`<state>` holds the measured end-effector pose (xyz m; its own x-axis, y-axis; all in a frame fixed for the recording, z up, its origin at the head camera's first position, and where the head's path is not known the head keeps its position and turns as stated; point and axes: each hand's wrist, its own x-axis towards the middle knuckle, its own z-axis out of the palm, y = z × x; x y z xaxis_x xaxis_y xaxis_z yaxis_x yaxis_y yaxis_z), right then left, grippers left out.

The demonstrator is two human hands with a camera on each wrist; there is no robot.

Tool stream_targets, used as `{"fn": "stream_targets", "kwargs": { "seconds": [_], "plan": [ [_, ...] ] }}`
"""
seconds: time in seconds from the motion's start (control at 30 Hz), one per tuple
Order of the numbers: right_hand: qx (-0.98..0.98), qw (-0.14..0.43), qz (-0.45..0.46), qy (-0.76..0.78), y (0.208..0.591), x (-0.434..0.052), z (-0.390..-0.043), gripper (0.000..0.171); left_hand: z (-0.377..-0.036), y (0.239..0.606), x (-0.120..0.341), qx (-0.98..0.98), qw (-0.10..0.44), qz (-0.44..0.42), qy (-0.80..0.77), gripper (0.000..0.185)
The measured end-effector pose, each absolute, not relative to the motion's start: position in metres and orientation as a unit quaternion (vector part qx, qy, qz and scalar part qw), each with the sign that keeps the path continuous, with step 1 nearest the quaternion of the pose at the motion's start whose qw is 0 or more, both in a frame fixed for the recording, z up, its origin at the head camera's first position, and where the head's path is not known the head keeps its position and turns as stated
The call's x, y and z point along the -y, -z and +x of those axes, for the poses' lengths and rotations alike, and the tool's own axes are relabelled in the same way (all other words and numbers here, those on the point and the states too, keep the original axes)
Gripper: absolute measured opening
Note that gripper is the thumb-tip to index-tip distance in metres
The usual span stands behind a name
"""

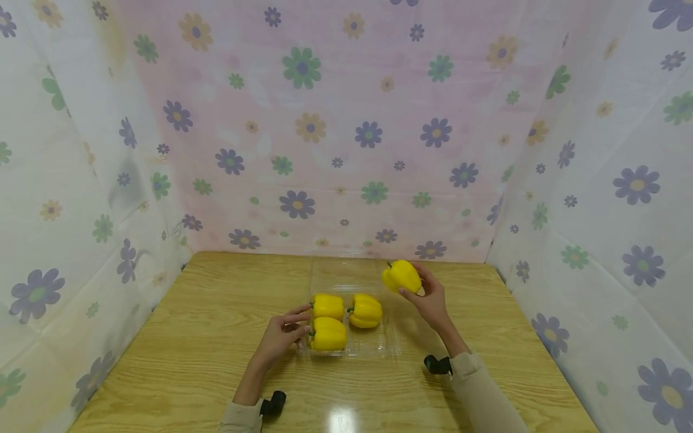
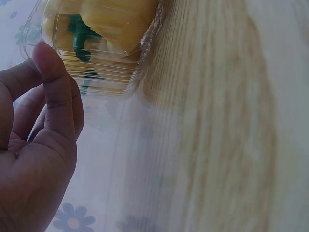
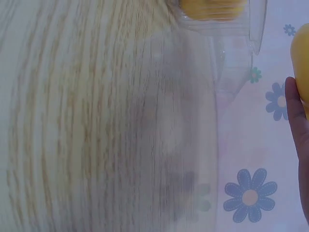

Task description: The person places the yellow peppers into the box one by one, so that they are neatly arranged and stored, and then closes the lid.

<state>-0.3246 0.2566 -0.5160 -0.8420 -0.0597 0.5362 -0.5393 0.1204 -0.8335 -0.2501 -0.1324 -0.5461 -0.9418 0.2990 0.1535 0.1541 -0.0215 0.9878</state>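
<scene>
Between the thumb and fingers of my right hand (image 1: 433, 300) is a yellow bell pepper (image 1: 402, 276) with a green stem, held above the right side of a clear plastic clamshell container (image 1: 373, 346). Three more bell peppers lie in the container: one at the back left (image 1: 328, 305), one at the front left (image 1: 329, 335) and one to the right (image 1: 366, 311). My left hand (image 1: 278, 338) pinches the container's left rim, as the left wrist view shows. Only part of the held pepper (image 3: 301, 65) appears in the right wrist view.
The container's clear lid (image 1: 346, 272) is folded back toward the rear of the wooden table (image 1: 216, 361). Flowered cloth walls (image 1: 346, 162) enclose the back and both sides. A black wrist camera (image 1: 273, 404) sits at the left sleeve, another (image 1: 437, 364) at the right.
</scene>
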Motion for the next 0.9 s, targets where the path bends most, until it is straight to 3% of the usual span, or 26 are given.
{"fn": "stream_targets", "kwargs": {
  "seconds": [0.9],
  "plan": [
    [0.719, 0.039, 0.29, -0.631, 0.512, -0.24, -0.279, 0.064, -0.249, 0.546, 0.131, -0.685, 0.054, 0.17, -0.706, 0.037]
  ]
}}
